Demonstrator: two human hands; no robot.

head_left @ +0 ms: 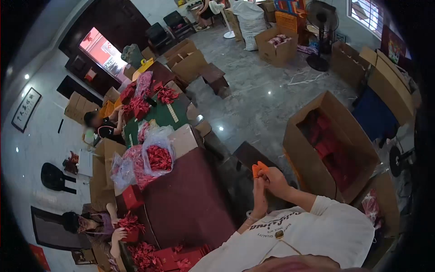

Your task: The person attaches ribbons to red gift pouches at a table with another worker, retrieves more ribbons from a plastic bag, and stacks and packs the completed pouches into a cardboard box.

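My left hand (259, 198), with a bracelet at its wrist, is held upright in front of my white shirt, its fingers stretched. Against it, my right hand (276, 182) is closed around the finger ends. Bright orange finger cots (259, 169) cover fingertips where both hands meet; which hand wears each one I cannot tell. Behind the hands stands a dark wooden bench (253, 155). To their right is a large open cardboard box (297, 131) with red packets (327, 140) inside.
A table with a dark red cover (186, 195) lies to my left, bearing clear bags of red items (158, 157) and red boxes (132, 196). Two people (106, 127) sit along its far side, one handling red ribbon-like pieces (130, 222). A black fan (319, 36) stands behind.
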